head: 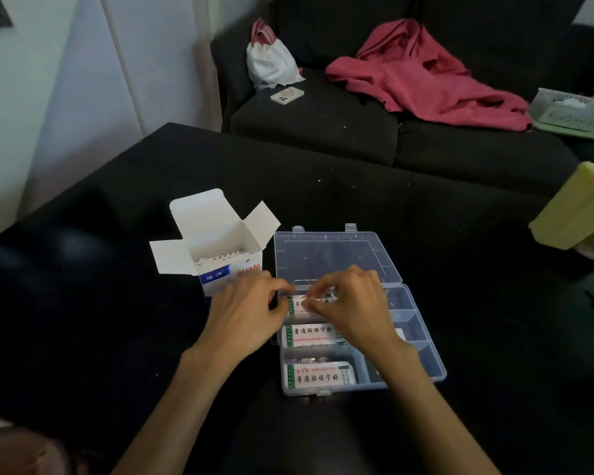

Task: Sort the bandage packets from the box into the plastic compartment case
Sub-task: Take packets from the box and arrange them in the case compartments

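Black cloth covers the table (pixel 117 303) you're working at, with a dark sofa (pixel 323 125) behind it carrying a pink garment (pixel 426 80), a white bag (pixel 271 61) and a phone (pixel 287 94). From the head view, the plastic compartment case (pixel 422 358) sits open right in front of you, its clear lid (pixel 336 255) laid flat on the far side. Just left of the case stands the white box (pixel 220 248), flaps open, with more packets showing inside. Your left hand (pixel 246 317) and right hand (pixel 350 306) meet over the case's far-left compartment, both pinching a bandage packet (pixel 300 308) with curled fingertips. Two more packets (pixel 311 335) lie in the left compartments nearer you. A yellow container (pixel 576 210) sits well off to the case's right.
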The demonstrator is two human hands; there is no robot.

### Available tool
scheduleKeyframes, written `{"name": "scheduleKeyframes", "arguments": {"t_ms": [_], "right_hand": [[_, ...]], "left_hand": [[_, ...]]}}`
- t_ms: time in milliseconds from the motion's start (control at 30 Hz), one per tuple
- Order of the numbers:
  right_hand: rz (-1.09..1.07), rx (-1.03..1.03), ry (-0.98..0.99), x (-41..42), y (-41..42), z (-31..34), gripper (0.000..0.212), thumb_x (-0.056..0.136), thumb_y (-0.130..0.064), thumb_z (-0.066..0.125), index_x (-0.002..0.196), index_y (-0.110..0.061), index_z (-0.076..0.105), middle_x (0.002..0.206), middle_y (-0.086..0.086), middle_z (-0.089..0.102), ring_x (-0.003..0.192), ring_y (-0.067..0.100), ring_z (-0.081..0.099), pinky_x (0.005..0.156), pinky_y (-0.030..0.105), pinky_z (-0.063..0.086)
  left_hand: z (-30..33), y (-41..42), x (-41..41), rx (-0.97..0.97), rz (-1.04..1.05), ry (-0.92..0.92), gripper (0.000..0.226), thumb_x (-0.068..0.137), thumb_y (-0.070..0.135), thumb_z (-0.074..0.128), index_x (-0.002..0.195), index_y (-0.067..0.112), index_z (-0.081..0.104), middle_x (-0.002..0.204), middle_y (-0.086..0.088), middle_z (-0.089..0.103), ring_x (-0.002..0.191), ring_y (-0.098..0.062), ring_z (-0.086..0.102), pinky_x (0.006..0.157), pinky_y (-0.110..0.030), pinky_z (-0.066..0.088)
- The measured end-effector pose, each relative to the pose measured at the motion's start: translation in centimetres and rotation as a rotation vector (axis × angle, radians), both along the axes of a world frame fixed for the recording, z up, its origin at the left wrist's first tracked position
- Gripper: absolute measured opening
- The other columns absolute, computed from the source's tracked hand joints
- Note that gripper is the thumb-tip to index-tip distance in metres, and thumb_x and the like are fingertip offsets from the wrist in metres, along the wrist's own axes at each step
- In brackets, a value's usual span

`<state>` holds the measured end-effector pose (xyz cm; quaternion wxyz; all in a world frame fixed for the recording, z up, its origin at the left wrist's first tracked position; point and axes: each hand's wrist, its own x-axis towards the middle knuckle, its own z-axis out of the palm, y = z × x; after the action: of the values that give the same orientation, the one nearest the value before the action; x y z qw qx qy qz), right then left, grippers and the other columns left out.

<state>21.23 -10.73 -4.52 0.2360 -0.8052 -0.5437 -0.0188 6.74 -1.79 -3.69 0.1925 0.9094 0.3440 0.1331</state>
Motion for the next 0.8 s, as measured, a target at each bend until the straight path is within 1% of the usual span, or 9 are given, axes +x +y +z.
{"name": "scheduleKeyframes", "arguments": {"t_ms": [133,200,300,433,500,567,667,733,800], "right_hand": [[0.014,-0.027,-0.065,0.3,0.0,0.5,0.022,0.077,-0.045,0.069,0.096,-0.035,0.072,0.086,-0.011,0.053,0.092,0.011,0.043,0.076,0.027,0.025],[0.045,-0.133,-0.072,0.8,-0.3,0.8,0.026,0.083,-0.048,0.061,0.107,-0.039,0.067,0.087,-0.012,0.044,0.092,0.009,0.037,0.077,0.027,0.023],[0.106,-0.269,-0.042,1.4,-0.5,1.1,0.030,0.088,-0.049,0.052,0.117,-0.044,0.060,0.089,-0.011,0.039,0.091,0.007,0.031,0.078,0.026,0.021],[0.155,-0.349,-0.069,2.0,0.9,2.1,0.027,0.083,-0.048,0.061,0.110,-0.041,0.065,0.096,-0.009,0.052,0.096,0.010,0.040,0.084,0.028,0.026],[0.191,-0.374,-0.100,2.0,1.8,2.6,0.022,0.080,-0.049,0.065,0.099,-0.040,0.070,0.098,-0.009,0.061,0.097,0.012,0.046,0.083,0.028,0.028],[0.234,-0.414,-0.071,1.9,2.4,3.1,0.019,0.078,-0.046,0.067,0.094,-0.036,0.072,0.091,-0.012,0.064,0.088,0.007,0.051,0.083,0.027,0.035],[0.150,-0.441,0.126,3.0,2.4,5.2,0.010,0.081,-0.034,0.069,0.089,-0.028,0.070,0.080,-0.017,0.061,0.070,-0.001,0.053,0.068,0.016,0.044],[0.054,-0.494,0.118,4.2,2.3,6.2,0.012,0.078,-0.032,0.071,0.087,-0.025,0.067,0.090,-0.007,0.066,0.079,0.004,0.060,0.075,0.025,0.052],[-0.019,-0.601,0.051,4.5,2.4,6.3,0.027,0.075,-0.035,0.075,0.095,-0.020,0.066,0.098,0.000,0.067,0.087,0.014,0.063,0.081,0.034,0.054]], "left_hand": [[-0.3,-0.1,0.2,0.037,0.022,0.026,0.026,0.094,0.035,0.049,0.116,0.036,0.063,0.088,0.013,0.052,0.076,-0.004,0.048,0.067,-0.022,0.047],[-0.4,-0.1,0.2,0.017,0.030,0.049,0.027,0.096,0.034,0.044,0.115,0.035,0.063,0.100,0.012,0.058,0.076,-0.003,0.049,0.069,-0.021,0.047],[-0.4,-0.1,0.2,-0.004,0.015,0.048,0.026,0.097,0.034,0.044,0.113,0.034,0.064,0.100,0.013,0.058,0.079,-0.003,0.054,0.072,-0.023,0.050],[-0.5,-0.1,0.5,0.005,0.012,0.033,0.026,0.094,0.043,0.047,0.112,0.035,0.064,0.089,0.014,0.052,0.078,-0.005,0.054,0.071,-0.028,0.052],[-0.7,-0.1,0.8,-0.010,0.038,0.058,0.027,0.091,0.046,0.050,0.111,0.035,0.065,0.092,0.011,0.060,0.079,-0.008,0.057,0.073,-0.031,0.053],[-0.9,0.0,1.0,-0.046,0.063,0.058,0.023,0.091,0.041,0.054,0.108,0.034,0.068,0.096,0.009,0.066,0.079,-0.009,0.060,0.074,-0.032,0.054],[-1.0,0.1,1.1,-0.110,0.074,0.023,0.018,0.090,0.034,0.057,0.102,0.033,0.070,0.096,0.012,0.068,0.079,-0.005,0.059,0.073,-0.025,0.052],[-1.1,0.1,1.2,-0.135,0.065,0.011,0.016,0.090,0.033,0.058,0.100,0.032,0.071,0.097,0.013,0.068,0.080,-0.004,0.059,0.072,-0.022,0.050],[-1.0,0.2,1.1,-0.141,0.063,0.007,0.015,0.090,0.033,0.058,0.099,0.032,0.071,0.096,0.013,0.067,0.078,-0.003,0.056,0.069,-0.020,0.047]]}}
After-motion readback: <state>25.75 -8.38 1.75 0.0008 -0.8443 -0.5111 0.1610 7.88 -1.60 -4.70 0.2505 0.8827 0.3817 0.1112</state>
